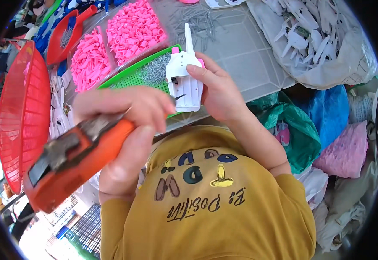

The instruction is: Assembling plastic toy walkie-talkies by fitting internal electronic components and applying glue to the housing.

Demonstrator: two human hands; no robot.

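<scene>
Nearest the viewer, a mustard-yellow fabric shirt with painted lettering (223, 221) is seen below the landmark, a white plastic handset-shaped housing with a long antenna (184, 63); to the lower left of the housing, a bulky orange-and-black power screwdriver (78, 162) is gripped by the left hand (143, 108), its fingers closed around the front end; the dark, pointed tip is placed over the housing's open lower compartment, though whether contact is made cannot be told. The housing is held up by the right hand (219, 86), closed on its right edge, with the thumb laid across the front; pink pieces are seen at both sides of its upper part.

Just behind and left of the housing, small silver screws (156, 71) are heaped in a green perforated plastic tray (128, 81); to its lower right, a crumpled green plastic bag (303, 138) is shown; to its far left, a round red plastic basket (24, 117) is stood on edge. Beyond, to the upper left, small pink plastic parts (135, 32) are piled in a clear divided container (138, 62); to the upper right, white plastic parts (310, 39) are held in a pale sack (358, 73).
</scene>
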